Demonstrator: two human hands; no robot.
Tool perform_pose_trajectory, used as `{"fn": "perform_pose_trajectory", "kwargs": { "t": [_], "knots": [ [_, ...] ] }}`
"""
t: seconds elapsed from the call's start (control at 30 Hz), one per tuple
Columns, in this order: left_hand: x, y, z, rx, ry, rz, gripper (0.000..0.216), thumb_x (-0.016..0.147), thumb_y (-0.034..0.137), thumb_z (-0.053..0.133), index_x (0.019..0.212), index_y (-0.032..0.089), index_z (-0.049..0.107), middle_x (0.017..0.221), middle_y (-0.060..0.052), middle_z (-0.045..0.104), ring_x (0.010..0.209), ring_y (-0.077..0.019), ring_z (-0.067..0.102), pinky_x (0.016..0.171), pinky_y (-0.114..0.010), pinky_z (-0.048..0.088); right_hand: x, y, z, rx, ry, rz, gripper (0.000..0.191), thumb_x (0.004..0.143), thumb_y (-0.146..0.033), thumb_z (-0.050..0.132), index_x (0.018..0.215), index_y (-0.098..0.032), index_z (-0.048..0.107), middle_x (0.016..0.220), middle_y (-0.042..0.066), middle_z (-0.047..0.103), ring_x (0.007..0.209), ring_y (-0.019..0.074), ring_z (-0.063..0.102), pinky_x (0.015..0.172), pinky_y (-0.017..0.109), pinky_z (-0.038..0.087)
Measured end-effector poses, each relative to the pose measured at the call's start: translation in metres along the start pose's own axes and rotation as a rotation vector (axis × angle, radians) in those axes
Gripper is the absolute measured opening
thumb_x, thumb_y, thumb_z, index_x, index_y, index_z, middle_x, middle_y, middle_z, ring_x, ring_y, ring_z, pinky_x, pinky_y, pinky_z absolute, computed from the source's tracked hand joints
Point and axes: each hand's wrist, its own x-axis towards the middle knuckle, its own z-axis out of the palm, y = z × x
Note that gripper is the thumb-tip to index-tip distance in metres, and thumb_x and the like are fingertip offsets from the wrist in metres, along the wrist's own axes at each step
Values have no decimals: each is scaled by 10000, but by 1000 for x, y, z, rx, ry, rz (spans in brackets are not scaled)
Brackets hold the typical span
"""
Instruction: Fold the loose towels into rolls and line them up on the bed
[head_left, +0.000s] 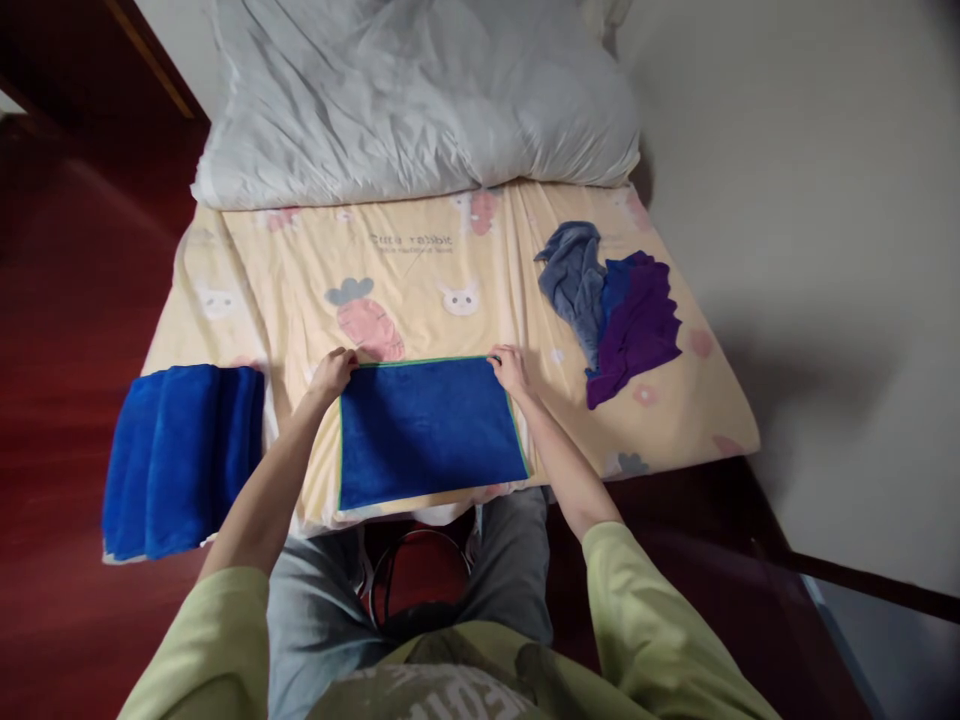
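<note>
A blue towel with a thin green edge lies spread flat on the bed near its front edge. My left hand is closed on its far left corner, fingers pinched together. At the far right corner, my right hand pinches the same towel between thumb and fingers. Folded blue towels lie stacked to the left of my left forearm. Over to the right of my right hand sit a crumpled grey-blue cloth and a rumpled purple cloth, with a bit of blue cloth between them.
The bed has a yellow sheet printed with rabbits and carrots. A large grey-white quilt is heaped across its far end. A pale wall rises on the right, and dark red floor shows on the left.
</note>
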Motion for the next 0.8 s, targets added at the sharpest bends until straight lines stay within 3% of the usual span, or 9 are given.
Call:
{"fn": "perform_pose_trajectory", "kwargs": {
  "t": [0.13,0.23,0.37,0.53,0.7,0.8],
  "knots": [
    [-10,0,-4,56,1,105,219,912,311,528,879,188,706,1026,-150,664,1048,-311,629,954,-416,535,-13,13,13,130,171,47,202,908,-171,635,1021,-173,802,1153,144,766,1128,277,699,1079,445,539],
    [-14,-7,-9,10,-61,162,245,909,350,555,928,190,739,999,-134,680,995,-291,647,948,-407,545,-15,24,17,212,236,85,213,899,-213,627,1013,-177,804,1133,124,777,1073,254,724,1043,426,569],
    [-12,-16,-11,-56,-83,164,232,869,340,567,914,195,742,966,-116,695,913,-265,662,881,-379,560,-12,29,18,254,252,72,223,902,-256,620,998,-184,807,1127,118,786,1087,245,735,1046,410,571],
    [-10,-13,-12,-22,-114,229,173,863,246,503,809,203,661,853,-112,668,879,-259,645,827,-363,545,-10,29,18,259,270,200,209,880,-271,630,960,-183,803,1058,105,811,969,242,763,975,406,601],
    [-9,-3,-13,33,-85,208,278,968,304,455,973,188,708,950,-113,686,842,-238,660,786,-327,534,-9,28,13,252,274,271,183,871,-253,619,877,-161,778,941,100,809,839,240,753,905,384,602],
    [-6,1,-10,53,-65,146,300,962,287,451,978,180,730,966,-119,690,836,-238,675,784,-323,531,-5,26,12,268,269,285,159,856,-239,616,793,-169,744,857,84,793,799,245,742,891,390,602]
  ]
}}
